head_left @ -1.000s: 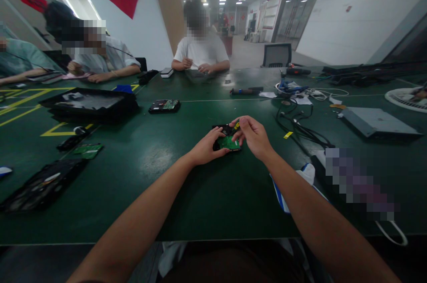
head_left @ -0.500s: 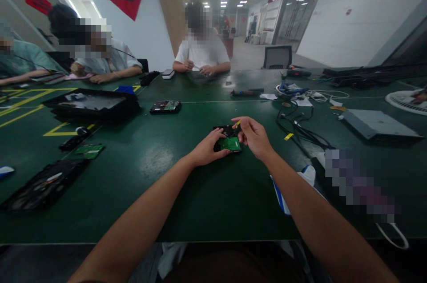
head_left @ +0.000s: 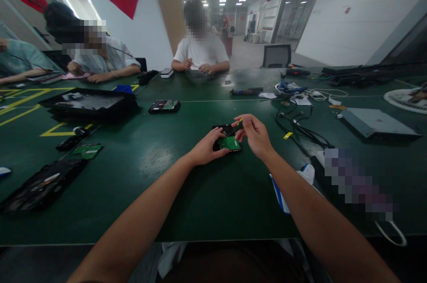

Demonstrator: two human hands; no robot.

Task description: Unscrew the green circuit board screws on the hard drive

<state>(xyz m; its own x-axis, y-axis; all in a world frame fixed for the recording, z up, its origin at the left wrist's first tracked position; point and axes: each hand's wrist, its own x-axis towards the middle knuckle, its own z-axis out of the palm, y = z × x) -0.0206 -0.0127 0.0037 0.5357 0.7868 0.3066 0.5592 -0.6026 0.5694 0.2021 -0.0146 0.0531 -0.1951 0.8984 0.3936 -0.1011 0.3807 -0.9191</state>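
Note:
A hard drive (head_left: pixel 229 143) with a green circuit board lies on the table in front of me. My left hand (head_left: pixel 207 147) grips it from the left side, thumb at the near edge and fingers at the far edge. In my right hand (head_left: pixel 254 134) is a small screwdriver (head_left: pixel 239 123) with a yellow and black handle, pinched between thumb and fingers. Its thin shaft slants down and left towards the drive. Whether the tip touches a screw I cannot make out.
Another hard drive (head_left: pixel 164 106) lies further back. On the left are a black casing (head_left: pixel 90 103), a green circuit board (head_left: pixel 88 151) and a black frame (head_left: pixel 42 185). Cables (head_left: pixel 300 129), a grey metal box (head_left: pixel 378 123) and a white-blue object (head_left: pixel 280 194) are on the right. Several people sit across the table.
The screwdriver in my right hand has tilted over, its handle now leaning more to the right. My left hand keeps its grip on the drive. The whole view has shifted slightly.

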